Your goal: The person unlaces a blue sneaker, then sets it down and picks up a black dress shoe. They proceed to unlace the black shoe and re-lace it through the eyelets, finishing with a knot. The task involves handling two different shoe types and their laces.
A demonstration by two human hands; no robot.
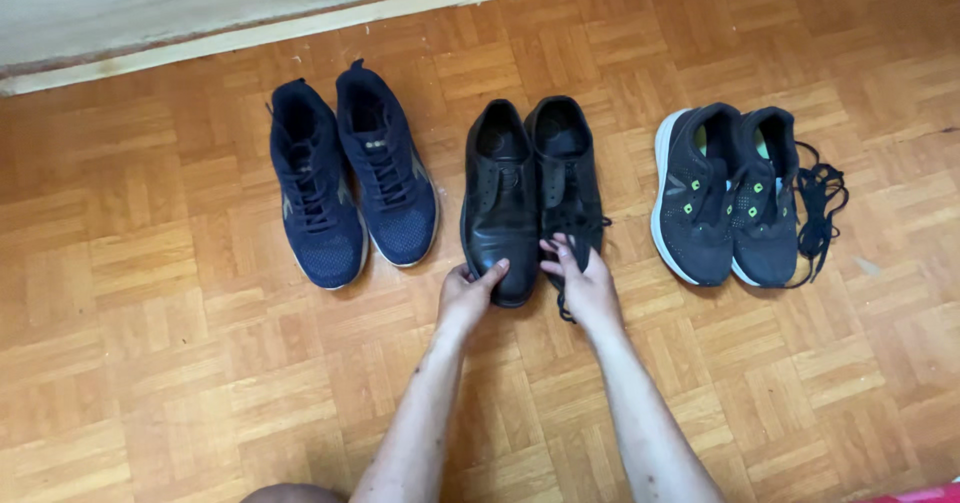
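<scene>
head view: pair of black leather shoes (530, 198) sits mid-frame on the parquet floor (150, 363), long axes running top to bottom, toes pointing down the frame. left hand (466, 298) is clamped on the toe of the left-side shoe, thumb on top. right hand (585, 285) rests on the other shoe's toe, fingers bunched by its loose lace (570, 228). navy sneakers (350, 188) upper left, black sneakers (730, 198) right, all toes down.
</scene>
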